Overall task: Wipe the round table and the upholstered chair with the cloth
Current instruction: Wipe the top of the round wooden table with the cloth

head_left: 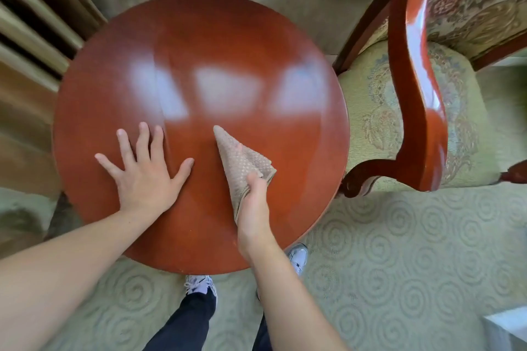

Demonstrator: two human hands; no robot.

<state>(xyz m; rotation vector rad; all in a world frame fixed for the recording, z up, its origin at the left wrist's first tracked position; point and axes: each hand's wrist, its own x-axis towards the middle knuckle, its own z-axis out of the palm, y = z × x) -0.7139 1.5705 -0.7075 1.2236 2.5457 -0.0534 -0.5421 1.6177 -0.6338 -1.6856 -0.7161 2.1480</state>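
A round, glossy reddish-brown table [199,45] fills the middle of the head view. My left hand [145,177] lies flat on its near left part, fingers spread, holding nothing. My right hand [253,208] grips a tan waffle-weave cloth [236,159] near the table's near centre; the cloth's folded point reaches away from me and rests on the wood. To the right stands the upholstered chair [368,111], its floral green seat beside the table edge and its polished wooden arm [413,94] curving over the seat.
The chair's floral backrest [479,0] is at the top right. Slatted wooden panels [31,34] run along the left. Green swirl-patterned carpet [399,251] covers the floor, and my shoes [199,285] stand at the table's near edge.
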